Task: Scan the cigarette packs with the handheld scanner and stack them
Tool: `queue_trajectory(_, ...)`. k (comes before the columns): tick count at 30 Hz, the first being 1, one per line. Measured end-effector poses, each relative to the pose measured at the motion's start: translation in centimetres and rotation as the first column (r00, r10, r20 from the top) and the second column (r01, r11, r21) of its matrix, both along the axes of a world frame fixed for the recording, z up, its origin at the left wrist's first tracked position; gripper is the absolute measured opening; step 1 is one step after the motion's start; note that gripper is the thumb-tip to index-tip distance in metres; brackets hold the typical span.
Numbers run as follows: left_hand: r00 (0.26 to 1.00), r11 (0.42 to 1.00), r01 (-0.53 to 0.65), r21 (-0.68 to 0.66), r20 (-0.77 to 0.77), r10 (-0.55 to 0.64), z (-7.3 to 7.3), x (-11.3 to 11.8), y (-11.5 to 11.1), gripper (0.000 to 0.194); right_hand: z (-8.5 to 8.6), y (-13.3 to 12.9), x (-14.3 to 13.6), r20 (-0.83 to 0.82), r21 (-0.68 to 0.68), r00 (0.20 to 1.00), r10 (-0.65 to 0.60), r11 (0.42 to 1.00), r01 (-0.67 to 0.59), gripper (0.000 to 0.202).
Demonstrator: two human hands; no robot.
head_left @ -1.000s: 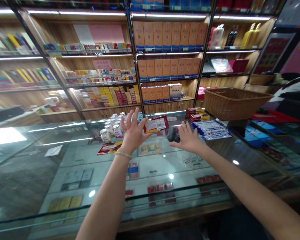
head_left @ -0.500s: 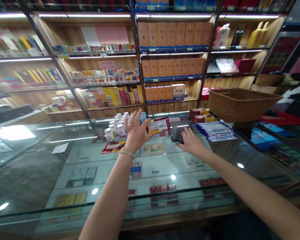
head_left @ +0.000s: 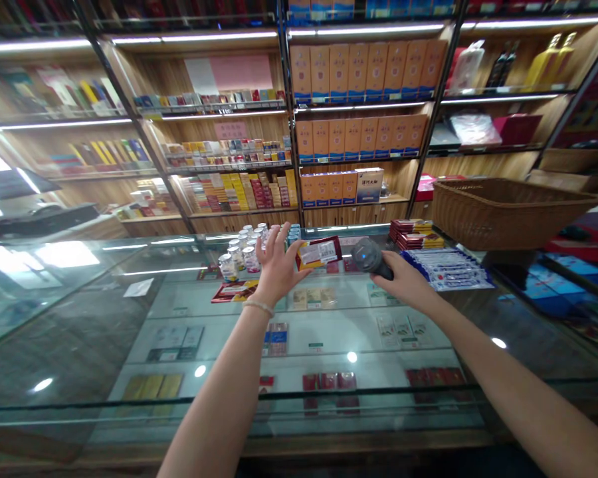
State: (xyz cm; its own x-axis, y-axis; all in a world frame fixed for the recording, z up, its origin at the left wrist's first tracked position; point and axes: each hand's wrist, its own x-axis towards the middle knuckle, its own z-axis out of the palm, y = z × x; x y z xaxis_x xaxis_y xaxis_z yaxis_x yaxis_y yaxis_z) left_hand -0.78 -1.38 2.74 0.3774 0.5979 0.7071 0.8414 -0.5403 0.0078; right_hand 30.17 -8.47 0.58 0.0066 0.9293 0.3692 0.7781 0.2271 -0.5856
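My left hand (head_left: 276,267), wearing a pale bracelet, is closed on one end of a red and yellow snack packet (head_left: 319,252), held above the glass counter. A white label with a barcode faces me. In my right hand (head_left: 403,279) is a dark barcode scanner (head_left: 367,255); its head, showing a small blue light, is just right of the packet and apart from it. Another red and yellow packet (head_left: 229,291) lies on the counter left of my left wrist. Behind that hand stand several small white-capped bottles (head_left: 236,252), partly hidden by my fingers.
Blue and white packets (head_left: 446,269) lie right of my right hand, with stacked red packets (head_left: 412,235) behind. A wicker basket (head_left: 503,212) stands at the right. The glass counter (head_left: 299,362) covers displayed boxes; shelves of orange boxes (head_left: 363,70) line the back.
The scanner has turned and lifted, so its head now shows larger beside the packet. The packet stays in my left hand, slightly tilted. The whole view has shifted a little.
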Motion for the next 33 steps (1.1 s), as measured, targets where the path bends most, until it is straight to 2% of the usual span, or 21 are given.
queue_trajectory(2,1.0,1.0,-0.006,0.006,-0.006,0.006,-0.2,0.0,0.1,0.06,0.9,-1.0,-0.1,-0.22,-0.077,0.974,0.053,0.994,-0.072,0.039)
queue_trajectory(4,1.0,1.0,-0.013,0.009,-0.013,0.013,-0.3,0.0,0.1,0.06,1.7,-2.1,-0.5,-0.39,-0.18,0.915,0.099,0.967,-0.181,0.036)
queue_trajectory(7,0.999,1.0,-0.021,0.015,-0.029,0.021,-0.3,0.0,0.1,0.061,2.4,-3.3,-1.2,-0.497,-0.244,0.857,0.135,0.926,-0.288,0.03)
queue_trajectory(11,0.999,1.0,-0.019,0.01,-0.04,0.019,-0.4,0.0,0.2,0.065,2.4,-4.1,-2.5,-0.434,-0.332,0.886,0.164,0.885,-0.327,0.032)
queue_trajectory(14,0.999,1.0,-0.005,0.004,-0.032,0.005,-0.4,0.0,0.2,0.066,2.3,-4.4,-3.4,-0.351,-0.355,0.923,0.155,0.89,-0.285,0.034)
queue_trajectory(21,1.0,1.0,-0.004,0.013,-0.018,0.004,-0.6,0.0,0.4,0.064,2.9,-4.8,-3.8,-0.311,-0.328,0.942,0.127,0.916,-0.231,0.034)
queue_trajectory(26,1.0,0.999,-0.001,0.037,-0.023,0.002,-0.7,-0.1,0.5,0.061,2.8,-4.6,-3.7,-0.184,-0.32,0.977,0.112,0.933,-0.167,0.025)
queue_trajectory(29,1.0,0.999,-0.001,0.032,-0.023,0.001,-0.7,-0.1,0.5,0.063,2.6,-4.5,-3.7,-0.173,-0.326,0.978,0.114,0.931,-0.166,0.025)
queue_trajectory(31,1.0,1.0,-0.003,0.023,-0.024,0.004,-0.6,-0.1,0.5,0.066,2.3,-4.4,-3.6,-0.181,-0.288,0.975,0.127,0.941,-0.176,0.031)
queue_trajectory(33,1.0,1.0,-0.006,0.023,-0.027,0.007,-0.6,0.0,0.5,0.066,2.0,-4.1,-3.4,-0.162,-0.196,0.976,0.149,0.964,-0.179,0.039)
